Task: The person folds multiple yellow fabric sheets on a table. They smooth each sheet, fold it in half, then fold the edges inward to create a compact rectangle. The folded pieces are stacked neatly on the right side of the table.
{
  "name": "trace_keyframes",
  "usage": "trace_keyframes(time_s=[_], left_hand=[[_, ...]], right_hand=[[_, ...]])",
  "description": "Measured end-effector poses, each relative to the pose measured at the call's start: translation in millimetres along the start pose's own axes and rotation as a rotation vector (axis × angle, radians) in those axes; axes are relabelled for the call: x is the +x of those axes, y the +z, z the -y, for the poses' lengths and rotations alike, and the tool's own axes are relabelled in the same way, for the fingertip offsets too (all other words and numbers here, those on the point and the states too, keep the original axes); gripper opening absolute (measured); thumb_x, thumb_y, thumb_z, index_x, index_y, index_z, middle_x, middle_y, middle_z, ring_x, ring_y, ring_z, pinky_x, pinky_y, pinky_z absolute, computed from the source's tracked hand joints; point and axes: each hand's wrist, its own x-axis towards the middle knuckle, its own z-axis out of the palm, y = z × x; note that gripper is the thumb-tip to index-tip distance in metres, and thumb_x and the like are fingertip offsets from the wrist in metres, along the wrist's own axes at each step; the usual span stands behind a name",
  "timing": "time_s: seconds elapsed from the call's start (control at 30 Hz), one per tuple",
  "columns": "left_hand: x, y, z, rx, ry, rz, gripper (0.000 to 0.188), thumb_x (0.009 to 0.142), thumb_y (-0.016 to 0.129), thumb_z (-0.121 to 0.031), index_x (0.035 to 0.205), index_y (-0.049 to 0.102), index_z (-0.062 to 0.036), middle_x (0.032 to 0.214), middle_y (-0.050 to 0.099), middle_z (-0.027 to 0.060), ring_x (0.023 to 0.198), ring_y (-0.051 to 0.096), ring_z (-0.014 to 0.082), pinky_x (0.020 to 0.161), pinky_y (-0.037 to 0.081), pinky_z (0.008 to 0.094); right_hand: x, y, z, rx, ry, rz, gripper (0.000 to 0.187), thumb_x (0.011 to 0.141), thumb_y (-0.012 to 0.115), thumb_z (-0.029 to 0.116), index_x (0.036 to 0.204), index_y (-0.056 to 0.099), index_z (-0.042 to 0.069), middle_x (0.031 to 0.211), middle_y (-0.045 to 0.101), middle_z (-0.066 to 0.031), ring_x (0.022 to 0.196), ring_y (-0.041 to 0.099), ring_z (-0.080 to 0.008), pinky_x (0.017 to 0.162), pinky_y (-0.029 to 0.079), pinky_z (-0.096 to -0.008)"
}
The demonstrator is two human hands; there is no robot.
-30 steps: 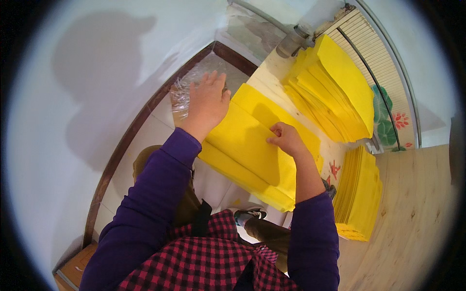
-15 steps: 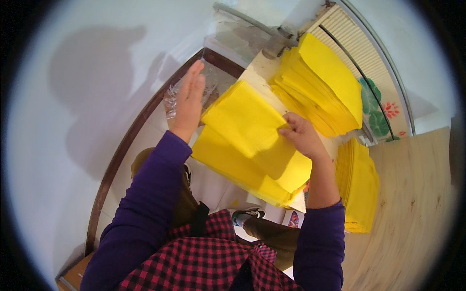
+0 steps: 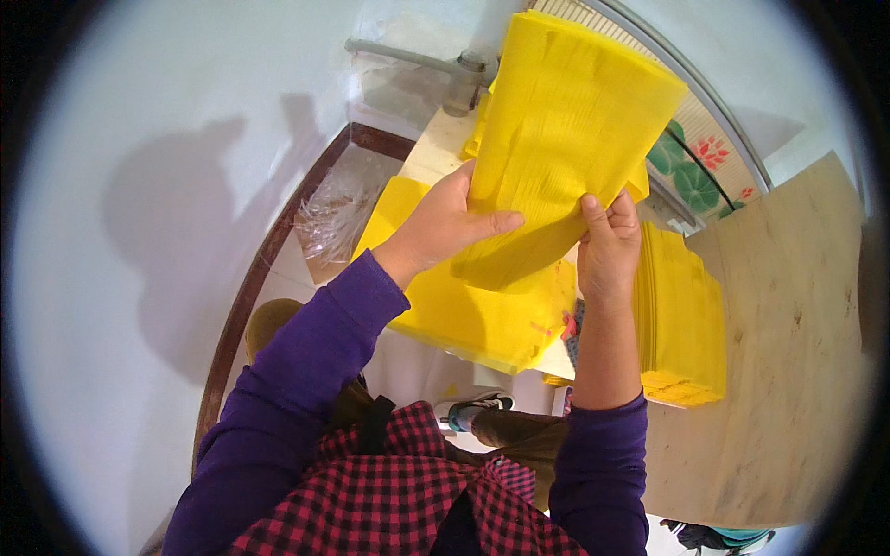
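Held up and tilted in front of me is a bundle of yellow fabric sheets, which look soft and thin with fine creases across the face. My left hand grips its lower left side, thumb lying on the front and fingers hidden behind. At the lower right edge, my right hand pinches the bundle between thumb and curled fingers. Below both hands lies a flat pile of yellow sheets on a pale table. The bundle hides most of another yellow stack behind it.
A tall yellow stack stands to the right, beside a wooden board. Crumpled clear plastic lies left of the table, near the wall. At the back is a clear jar-like container.
The bundle has come up off the pile and moved away from me. My left hand, open in the air before, now grips its left side; my right hand keeps hold of its edge.
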Motion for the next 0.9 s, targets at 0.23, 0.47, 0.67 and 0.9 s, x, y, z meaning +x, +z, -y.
trace_keyframes(time_s=[0.23, 0.47, 0.67, 0.9], left_hand=[[2.6, 1.3, 33.9, 0.090, -0.216, -0.024, 0.037, 0.088, 0.069, -0.015, 0.120, 0.059, 0.0005, 0.113, 0.065, 0.0055, 0.102, 0.059, 0.0130, 0.090, 0.047, 0.0279], [3.2, 2.2, 44.0, 0.069, -0.249, -0.026, 0.033, 0.089, 0.066, -0.016, 0.117, 0.061, 0.0009, 0.108, 0.067, 0.0055, 0.096, 0.062, 0.0124, 0.085, 0.048, 0.0282], [6.2, 16.6, 9.4, -0.005, -0.190, -0.001, 0.033, 0.091, 0.063, -0.016, 0.119, 0.059, 0.0018, 0.108, 0.066, 0.0055, 0.096, 0.062, 0.0133, 0.084, 0.049, 0.0289], [-3.9, 44.3, -6.3, -0.604, -0.290, -0.018, 0.039, 0.095, 0.055, -0.011, 0.132, 0.047, -0.0019, 0.125, 0.058, 0.0104, 0.109, 0.060, 0.0227, 0.095, 0.049, 0.0367]], right_hand=[[-36.6, -11.9, -44.9, -0.117, 0.149, -0.083, 0.023, 0.092, 0.060, 0.004, 0.114, 0.059, 0.000, 0.106, 0.066, -0.0051, 0.095, 0.061, -0.0129, 0.084, 0.047, -0.0268], [-40.8, -22.0, -54.5, -0.078, 0.294, -0.044, 0.020, 0.090, 0.062, 0.003, 0.110, 0.063, 0.001, 0.105, 0.068, -0.0040, 0.095, 0.062, -0.0125, 0.087, 0.047, -0.0266], [-32.3, -15.0, -12.4, -0.093, 0.247, -0.034, 0.021, 0.090, 0.062, 0.006, 0.110, 0.063, -0.001, 0.097, 0.068, -0.0044, 0.083, 0.062, -0.0104, 0.072, 0.050, -0.0249], [-39.9, -20.2, 28.0, -0.184, 0.315, 0.033, 0.023, 0.090, 0.063, 0.010, 0.110, 0.063, -0.001, 0.092, 0.067, -0.0035, 0.076, 0.062, -0.0104, 0.068, 0.050, -0.0253]])
